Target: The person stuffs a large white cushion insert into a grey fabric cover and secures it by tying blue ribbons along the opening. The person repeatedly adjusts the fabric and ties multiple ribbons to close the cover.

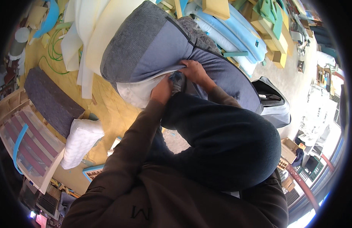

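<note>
A large grey cushion cover (145,57), part rough dark fabric and part smooth blue-grey with dark piping, lies in front of me. Along its near edge a pale zip-like strip runs beside an opening, where white filling or lining (136,92) shows. My right hand (194,72) is closed, pinching the cover's edge at the right end of this opening. Just left of it, my left hand (161,90) is closed against the opening, by a bunched bluish bit of fabric. Its fingertips are partly hidden, so what they grip is unclear. My bent leg (221,140) in dark trousers rises close below both hands.
Left stand a wooden frame with straps (31,144), a dark padded block (54,100) and a white quilted cushion (81,142). White foam sheets (81,34) hang behind. Blue rolls (229,34) and yellow foam blocks (274,38) pile up at far right. A black-and-white cover (273,100) lies right.
</note>
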Demonstrator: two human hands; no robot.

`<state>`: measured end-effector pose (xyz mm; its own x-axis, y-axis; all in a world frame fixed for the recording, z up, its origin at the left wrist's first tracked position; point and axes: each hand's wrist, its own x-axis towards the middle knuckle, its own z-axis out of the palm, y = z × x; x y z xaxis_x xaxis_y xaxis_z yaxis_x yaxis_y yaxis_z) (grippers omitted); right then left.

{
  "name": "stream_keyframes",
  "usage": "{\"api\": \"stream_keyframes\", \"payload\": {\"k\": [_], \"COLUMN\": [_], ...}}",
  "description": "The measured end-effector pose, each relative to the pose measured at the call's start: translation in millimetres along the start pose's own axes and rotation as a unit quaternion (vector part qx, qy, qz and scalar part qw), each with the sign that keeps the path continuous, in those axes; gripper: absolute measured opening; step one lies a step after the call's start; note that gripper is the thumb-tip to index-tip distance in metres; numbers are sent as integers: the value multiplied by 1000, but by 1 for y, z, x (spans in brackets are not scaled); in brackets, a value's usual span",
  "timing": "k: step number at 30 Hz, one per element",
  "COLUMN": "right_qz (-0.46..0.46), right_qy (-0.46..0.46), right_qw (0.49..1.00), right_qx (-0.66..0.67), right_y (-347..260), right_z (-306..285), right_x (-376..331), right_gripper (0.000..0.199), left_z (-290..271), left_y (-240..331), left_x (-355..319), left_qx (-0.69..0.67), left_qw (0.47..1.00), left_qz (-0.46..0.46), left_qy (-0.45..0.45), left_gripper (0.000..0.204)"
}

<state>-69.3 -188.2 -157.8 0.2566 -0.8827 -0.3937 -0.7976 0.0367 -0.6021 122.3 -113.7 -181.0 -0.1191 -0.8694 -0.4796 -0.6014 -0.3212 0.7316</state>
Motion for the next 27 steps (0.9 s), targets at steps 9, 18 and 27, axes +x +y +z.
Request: {"api": "stream_keyframes", "payload": {"k": [9,18,27], "right_qz": [-6,8,9], "right_qy": [14,24,13], "right_qw": [1000,1000,1000], "right_qx": [-6,-3,-7], "right_y": [-2,-4,-5], "right_z": [2,3,2], "right_x": [-3,-3,-5], "right_gripper": [39,38,36], "left_z": [7,-6,-7], "left_y": [-4,28,-3], "left_x": [16,-13,22], "left_qx": [30,18,74], "left_qw": [999,996,984], "left_qz": [-2,67,146], "left_qy": [-18,48,73], "left_gripper": [38,22,22]}}
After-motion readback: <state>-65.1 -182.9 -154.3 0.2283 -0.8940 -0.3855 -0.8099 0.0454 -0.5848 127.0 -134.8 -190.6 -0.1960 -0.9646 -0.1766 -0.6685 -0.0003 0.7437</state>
